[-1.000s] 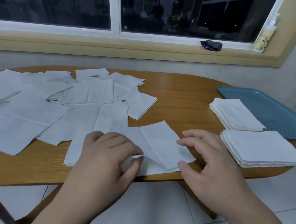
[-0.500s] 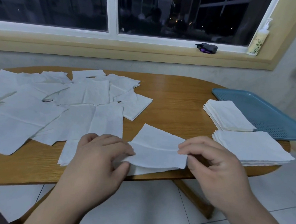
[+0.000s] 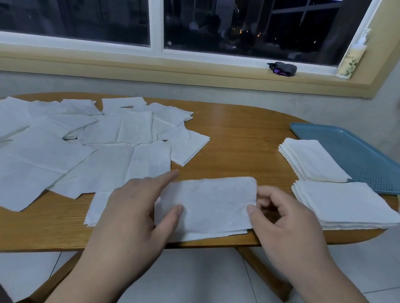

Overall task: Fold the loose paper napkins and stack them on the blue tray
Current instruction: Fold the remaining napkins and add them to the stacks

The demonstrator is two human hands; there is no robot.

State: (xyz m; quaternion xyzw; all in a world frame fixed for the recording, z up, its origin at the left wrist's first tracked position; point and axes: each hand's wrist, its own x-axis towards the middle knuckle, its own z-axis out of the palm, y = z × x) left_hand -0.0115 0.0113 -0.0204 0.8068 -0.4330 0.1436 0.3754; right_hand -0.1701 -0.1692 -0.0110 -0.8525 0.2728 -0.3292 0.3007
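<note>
A white napkin [image 3: 210,203] folded in half lies at the table's front edge between my hands. My left hand [image 3: 131,208] holds its left edge, thumb on top and index finger stretched along the upper left corner. My right hand [image 3: 283,225] pinches the right edge between thumb and curled fingers. Several loose unfolded napkins [image 3: 102,146] cover the left half of the table. Two stacks of folded napkins sit at the right: the far stack [image 3: 312,159] lies partly on the blue tray [image 3: 356,150], and the near stack [image 3: 344,205] overlaps the tray's front edge.
The wooden oval table [image 3: 241,142] stands against a wall under a window. Another flat napkin [image 3: 98,206] lies under the folded one. On the sill sit a pump bottle [image 3: 352,59] and a dark object [image 3: 283,68]. Tiled floor lies below.
Both hands lifted the near edge of the open napkin and carried it away from me over the far half. The napkin now lies folded in half, with my left index finger stretched out.
</note>
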